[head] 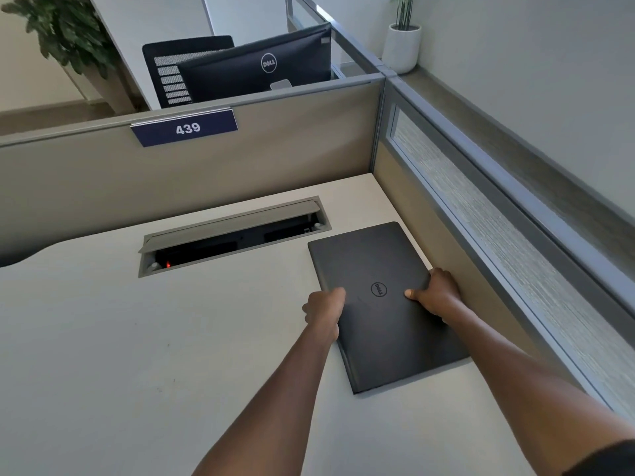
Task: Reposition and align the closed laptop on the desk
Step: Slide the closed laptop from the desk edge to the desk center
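Note:
A closed dark grey laptop (pixel 378 262) with a round logo lies flat on the white desk (pixel 137 338), near its right side and turned slightly off square. My left hand (pixel 324 309) grips its left long edge, fingers curled under. My right hand (pixel 436 295) grips the right long edge, thumb resting on the lid near the logo. Both forearms reach in from the bottom of the view. The laptop's right edge runs close to the side partition.
An open cable hatch (pixel 233 235) with a small red light sits in the desk left of the laptop. Beige partitions (pixel 240 159) close off the back and right; a sign reads 439. A monitor and a chair stand beyond the back partition.

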Demonstrator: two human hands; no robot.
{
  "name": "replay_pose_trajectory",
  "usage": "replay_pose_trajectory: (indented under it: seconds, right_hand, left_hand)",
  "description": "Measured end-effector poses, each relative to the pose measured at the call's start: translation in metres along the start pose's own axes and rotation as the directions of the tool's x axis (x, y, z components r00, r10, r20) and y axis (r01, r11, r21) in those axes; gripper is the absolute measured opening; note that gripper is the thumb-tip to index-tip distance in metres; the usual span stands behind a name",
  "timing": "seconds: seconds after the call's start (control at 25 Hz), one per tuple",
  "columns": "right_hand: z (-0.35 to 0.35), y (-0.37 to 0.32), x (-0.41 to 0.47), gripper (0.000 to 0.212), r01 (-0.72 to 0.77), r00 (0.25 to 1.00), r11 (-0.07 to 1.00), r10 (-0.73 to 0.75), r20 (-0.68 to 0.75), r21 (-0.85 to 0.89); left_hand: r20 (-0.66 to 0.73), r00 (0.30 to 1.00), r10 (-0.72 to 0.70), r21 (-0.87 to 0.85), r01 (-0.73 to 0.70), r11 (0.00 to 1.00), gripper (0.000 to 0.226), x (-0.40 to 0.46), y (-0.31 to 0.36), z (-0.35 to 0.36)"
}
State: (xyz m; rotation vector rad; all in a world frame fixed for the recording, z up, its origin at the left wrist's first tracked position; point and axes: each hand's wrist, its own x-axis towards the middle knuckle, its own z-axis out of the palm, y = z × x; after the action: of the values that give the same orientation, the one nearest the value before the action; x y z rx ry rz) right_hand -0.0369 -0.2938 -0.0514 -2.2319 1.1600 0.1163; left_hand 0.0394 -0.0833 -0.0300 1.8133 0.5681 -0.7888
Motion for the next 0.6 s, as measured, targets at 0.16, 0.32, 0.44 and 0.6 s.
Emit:
replay_pose_trajectory:
  seconds: [0.16, 0.32, 0.44, 0.6]
  right_hand:
    - [0.003, 0.004, -0.008, 0.067, 0.002, 1.0, 0.999, -0.002, -0.002, 0.042]
    - [0.012, -0.005, -0.025, 0.062, 0.003, 1.0, 0.997, -0.004, 0.02, 0.071]
    - [0.026, -0.02, -0.044, 0.061, 0.012, 0.998, 0.995, -0.018, 0.056, 0.097]
    - [0.05, -0.051, -0.081, 0.049, 0.041, 0.993, 0.981, -0.062, 0.103, 0.192]
  left_hand:
    - [0.013, 1.0, -0.002, -0.008, 0.002, 1.0, 0.044, -0.003, -0.007, -0.007]
    - [-0.003, 1.0, -0.013, -0.02, 0.013, 1.0, 0.05, -0.005, -0.014, -0.025]
    - [-0.038, 0.999, -0.032, -0.025, 0.031, 0.999, 0.056, -0.006, -0.016, -0.052]
    - [-0.1, 0.994, -0.034, 0.004, 0.034, 0.999, 0.062, 0.002, -0.02, -0.104]
